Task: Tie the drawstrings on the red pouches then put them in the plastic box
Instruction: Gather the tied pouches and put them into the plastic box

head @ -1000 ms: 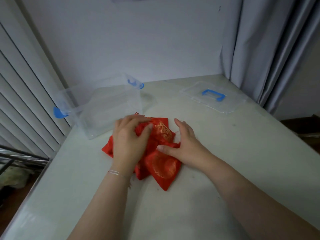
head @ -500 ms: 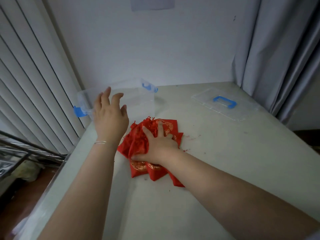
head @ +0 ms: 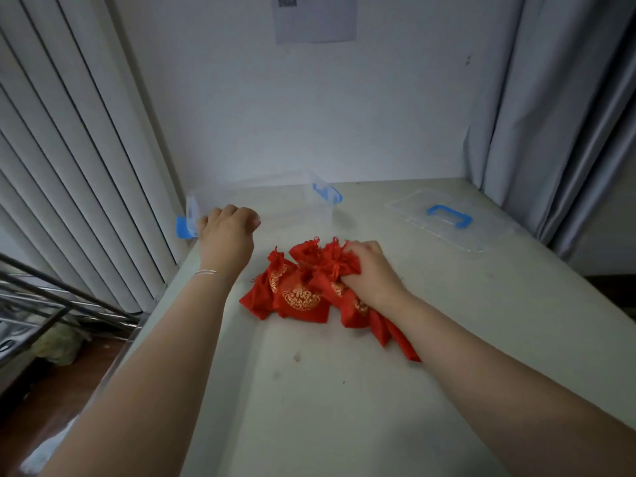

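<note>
Fingers of your right hand [head: 370, 270] now bunch the red pouches [head: 303, 294] on the table [head: 344, 390]; your left hand [head: 227, 232] has curled onto the plastic box [head: 275, 201] rim, steadying it for loading.

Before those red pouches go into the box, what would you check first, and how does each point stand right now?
1. Box open: ok, its lid lies apart on the table.
2. Box steadied: ok, left hand grips its near rim.
3. Pouches gripped: ok, right hand clutches their gathered necks.
4. All pouches in that grip: cannot tell.
5. Drawstrings tied: cannot tell, necks look bunched.
6. Room in the box: ok, nothing shows inside.
</note>
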Tool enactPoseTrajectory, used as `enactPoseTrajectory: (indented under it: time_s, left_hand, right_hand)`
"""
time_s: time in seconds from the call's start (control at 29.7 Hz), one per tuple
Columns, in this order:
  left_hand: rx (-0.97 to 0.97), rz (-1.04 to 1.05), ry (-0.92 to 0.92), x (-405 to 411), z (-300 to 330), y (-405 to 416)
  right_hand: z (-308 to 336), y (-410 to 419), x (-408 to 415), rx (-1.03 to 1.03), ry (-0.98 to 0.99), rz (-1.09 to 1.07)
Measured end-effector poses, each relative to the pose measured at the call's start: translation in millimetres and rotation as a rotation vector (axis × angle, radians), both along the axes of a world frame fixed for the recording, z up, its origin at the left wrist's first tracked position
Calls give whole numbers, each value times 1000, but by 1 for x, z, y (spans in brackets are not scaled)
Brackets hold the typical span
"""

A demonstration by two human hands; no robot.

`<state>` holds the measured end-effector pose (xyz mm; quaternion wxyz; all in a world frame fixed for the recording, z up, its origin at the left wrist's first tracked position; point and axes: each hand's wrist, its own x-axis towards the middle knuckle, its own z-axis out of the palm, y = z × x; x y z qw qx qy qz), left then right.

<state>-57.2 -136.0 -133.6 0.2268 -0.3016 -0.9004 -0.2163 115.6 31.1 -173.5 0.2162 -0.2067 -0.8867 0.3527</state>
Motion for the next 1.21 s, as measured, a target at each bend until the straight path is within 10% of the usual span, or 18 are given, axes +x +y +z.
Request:
enactPoseTrajectory:
  time_s: [0.27,0.64,0.84,1.04,1.21]
  left_hand:
    - [20,-289,-11,36,4,26]
    - [149,-452,-223,81,14,33]
    - [179,-382,-304,79,17,38]
    - [179,-333,-214,75,14,51]
    - [305,-518,-106,75,11,45]
  right_hand:
    - [116,28,23,-65,349,227]
    - [106,46,-49,782,95,304]
    - [79,60,-63,230,-560,386]
    - [94,57,-30,121,186,133]
    - [84,36,25,361,181,50]
